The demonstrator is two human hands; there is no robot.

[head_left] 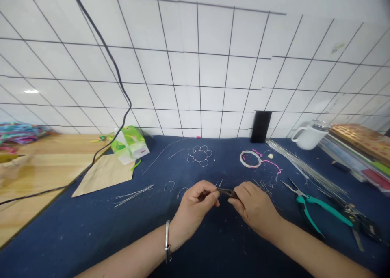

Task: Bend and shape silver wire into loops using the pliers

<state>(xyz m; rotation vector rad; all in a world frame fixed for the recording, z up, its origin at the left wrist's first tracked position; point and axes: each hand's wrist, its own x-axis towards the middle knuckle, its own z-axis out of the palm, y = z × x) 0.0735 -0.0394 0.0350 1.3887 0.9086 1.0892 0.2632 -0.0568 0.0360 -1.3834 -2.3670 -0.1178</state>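
Note:
Both of my hands meet over the middle of the dark blue cloth [91, 237]. My left hand [195, 201] is closed in a pinch, and my right hand [252, 207] is closed too. Between them they hold a small dark tool [227, 192], thin like small pliers, with a bit of wire at its tip that I cannot make out clearly. A silver bangle [167, 241] sits on my left wrist. Just beyond my hands lie a wire flower shape [199, 154] and bent wire pieces [170, 184].
Teal-handled pliers [313, 207] and a darker tool [358, 223] lie to the right, beside a bundle of long straight wires [301, 166]. A wire coil with pink thread [252, 159], a white mug [309, 136], a black block [261, 126], a green tissue pack [129, 144], brown paper [103, 174] and cut wires [132, 195] surround them.

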